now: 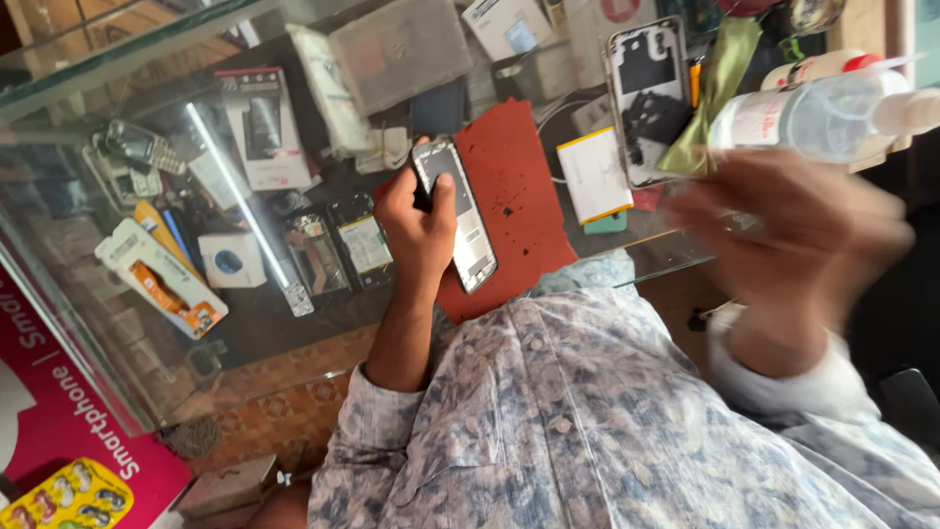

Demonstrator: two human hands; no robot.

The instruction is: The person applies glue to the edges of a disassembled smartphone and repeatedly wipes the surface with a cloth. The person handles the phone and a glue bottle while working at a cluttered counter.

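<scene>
While gripped upright over the red mat [509,186]:
Left hand [416,220]: closed round phone frame [458,211], thumb across its face.
Frame: silvery rim, stripped, dark inside.
Progress: seemingly mid-repair; back shell [646,98] and battery [594,174] lying right of the grip.
Right hand [793,230]: blurred; wrapped round clear bottle [818,116].

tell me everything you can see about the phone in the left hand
The phone is a slim slab with a silver-grey rim and a pale, glossy face, dark at its top end. It lies tilted over the red mat on the glass counter. The left hand grips its upper part, thumb across the face. Its lower end sticks out free.
</scene>
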